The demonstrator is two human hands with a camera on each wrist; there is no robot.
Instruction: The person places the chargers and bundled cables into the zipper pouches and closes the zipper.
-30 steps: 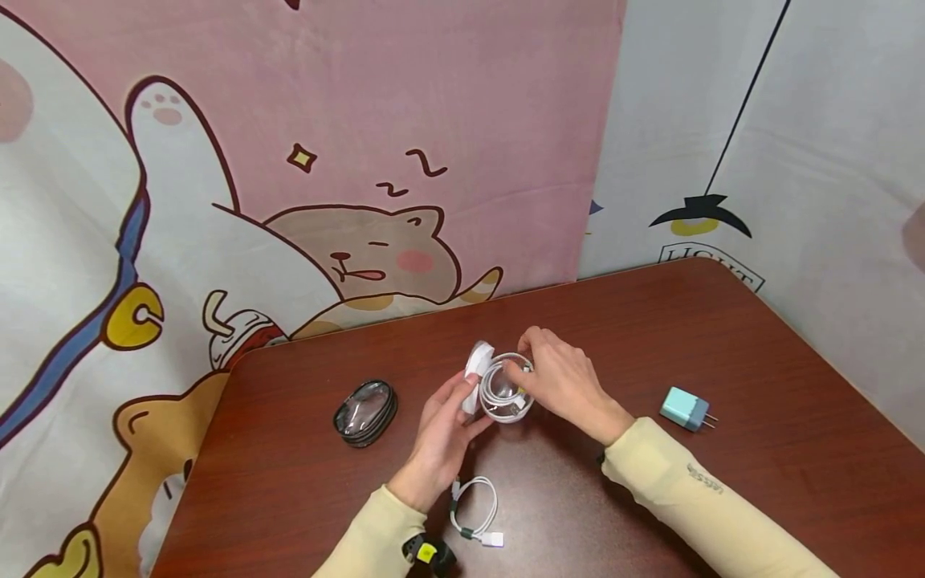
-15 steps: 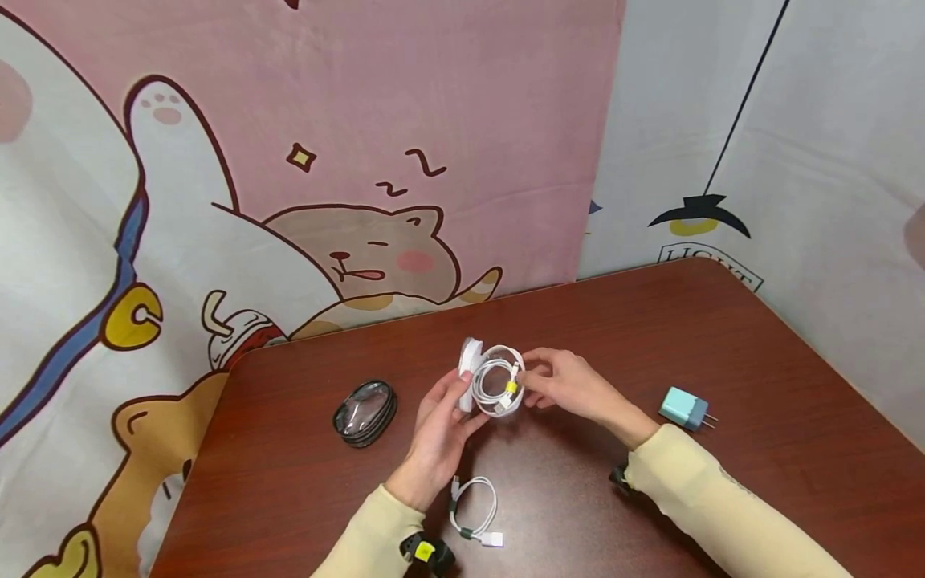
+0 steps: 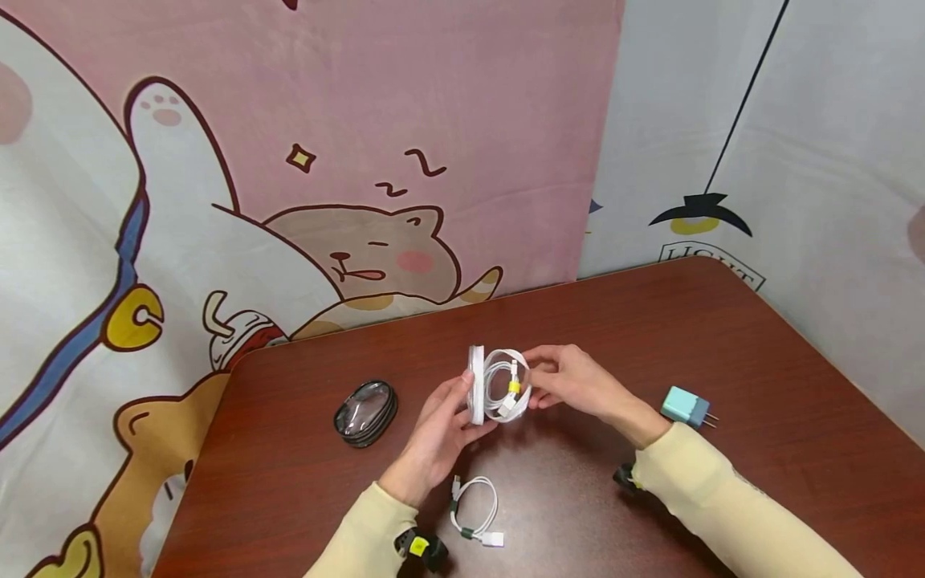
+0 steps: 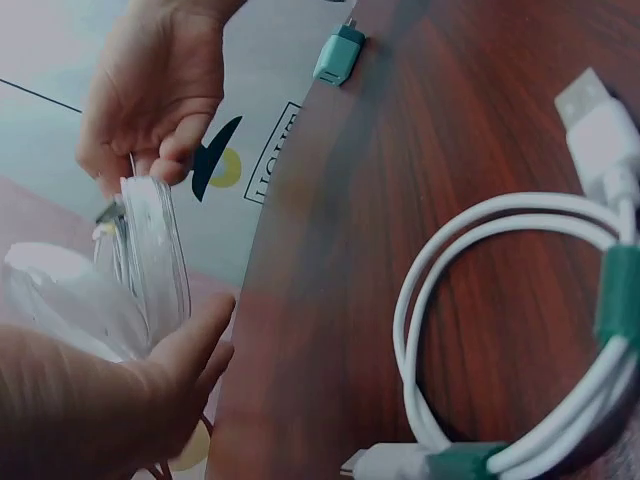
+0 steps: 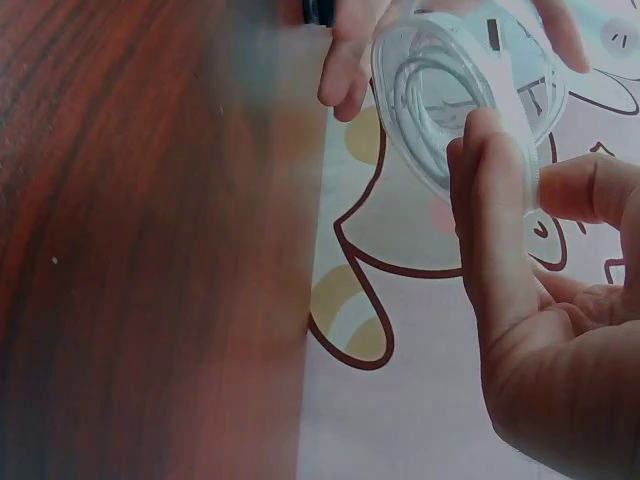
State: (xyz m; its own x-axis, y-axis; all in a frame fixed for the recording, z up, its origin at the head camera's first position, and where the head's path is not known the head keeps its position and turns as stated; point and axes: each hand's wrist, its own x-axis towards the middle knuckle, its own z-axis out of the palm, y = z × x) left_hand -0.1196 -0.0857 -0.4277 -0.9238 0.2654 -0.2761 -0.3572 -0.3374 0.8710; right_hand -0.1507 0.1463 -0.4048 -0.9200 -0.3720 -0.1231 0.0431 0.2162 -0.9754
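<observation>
The left hand (image 3: 437,421) grips one half of an opened, round case (image 3: 475,385) between thumb and fingers; the right hand (image 3: 578,381) pinches the other half's rim, a coiled white cable inside. The case is above the table (image 3: 564,502), well within its side edges. A short white cable (image 3: 496,502) lies near the left wrist, a teal charger (image 3: 679,405) just past the right, a black coil (image 3: 377,425) farther left.

The left wrist view's edges crop the left hand (image 4: 130,400) and loose white cable (image 4: 530,203).
</observation>
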